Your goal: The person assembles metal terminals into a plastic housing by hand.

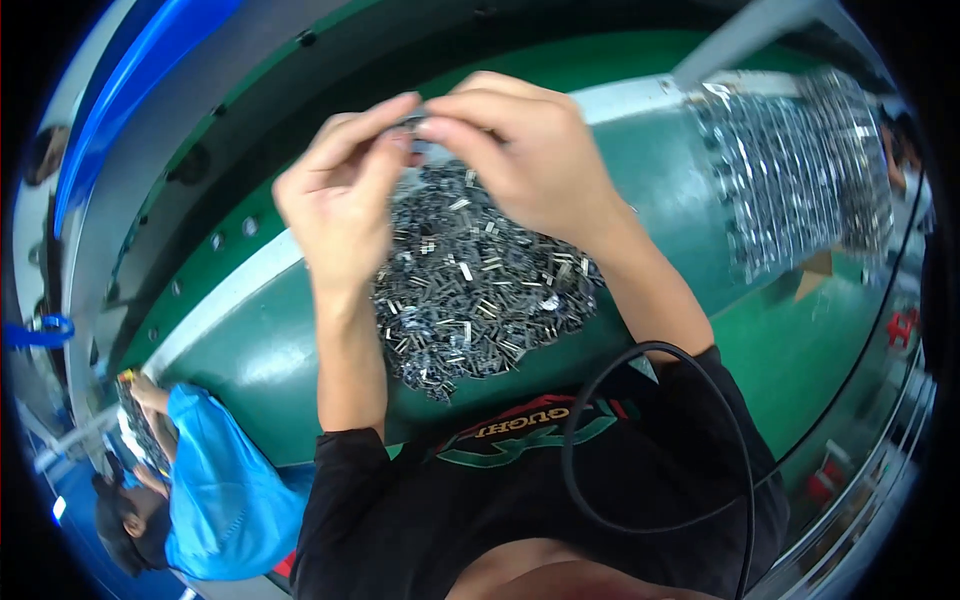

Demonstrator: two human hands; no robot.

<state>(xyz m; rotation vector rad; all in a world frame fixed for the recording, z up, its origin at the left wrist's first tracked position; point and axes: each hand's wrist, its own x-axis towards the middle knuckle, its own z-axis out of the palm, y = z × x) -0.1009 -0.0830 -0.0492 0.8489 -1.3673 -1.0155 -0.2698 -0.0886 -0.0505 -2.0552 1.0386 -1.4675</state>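
Observation:
A big heap of small black and silver metal pieces (pixel 480 300) lies on the green tabletop in front of me. Above its far edge, my left hand (pixel 345 190) and my right hand (pixel 535 150) meet fingertip to fingertip. Between them they pinch a small dark grey piece (pixel 414 121), mostly covered by the fingers. Its exact kind is too small to make out. Thumb and index finger of each hand are closed on it.
Clear plastic packs (pixel 790 170) with rows of parts are stacked at the table's right. A black cable (pixel 570 440) loops over my chest and right arm. At the lower left, a person in a blue top (pixel 225 490) works at the same green table (pixel 260 350).

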